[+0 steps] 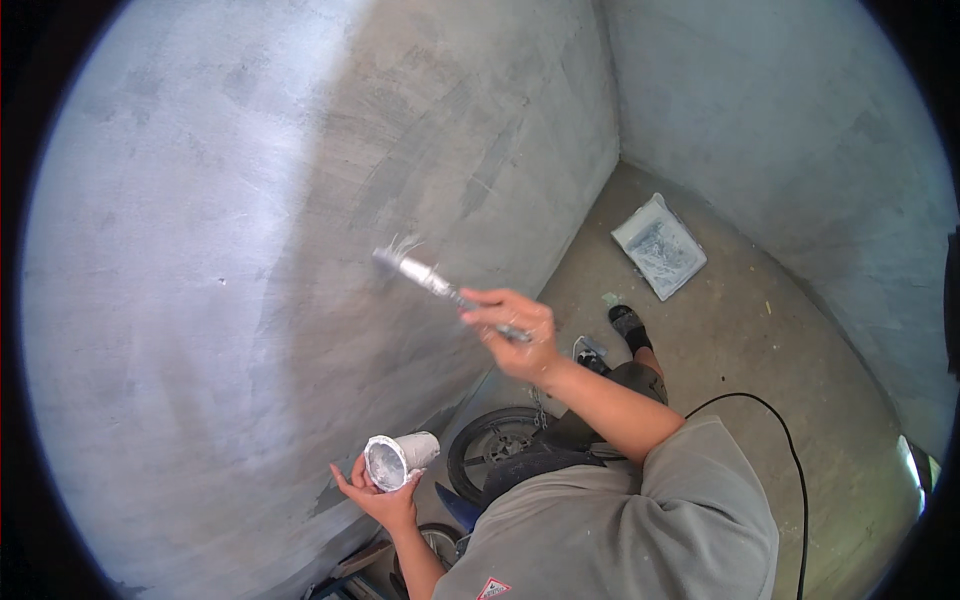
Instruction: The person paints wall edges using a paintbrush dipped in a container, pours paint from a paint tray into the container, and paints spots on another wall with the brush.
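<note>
My right hand (pixel 515 330) is closed round the handle of a paintbrush (pixel 425 276), which points up and left. Its bristles, some of them splayed, are close to the grey wall (pixel 330 200); whether they touch it I cannot tell. Lower down, my left hand (pixel 385 500) holds a white paint-smeared cup (pixel 415 452) from below, tilted so that its mouth faces me. White residue coats the inside of the cup. Patchy pale and darker strokes cover the wall.
A white paint tray (pixel 662 248) lies on the concrete floor (pixel 740 340) near the corner. Below my arms stands a wheeled vehicle with a black tyre (pixel 490 450). A black cable (pixel 790 440) curves over the floor at the right, and a second wall (pixel 780 110) meets the first.
</note>
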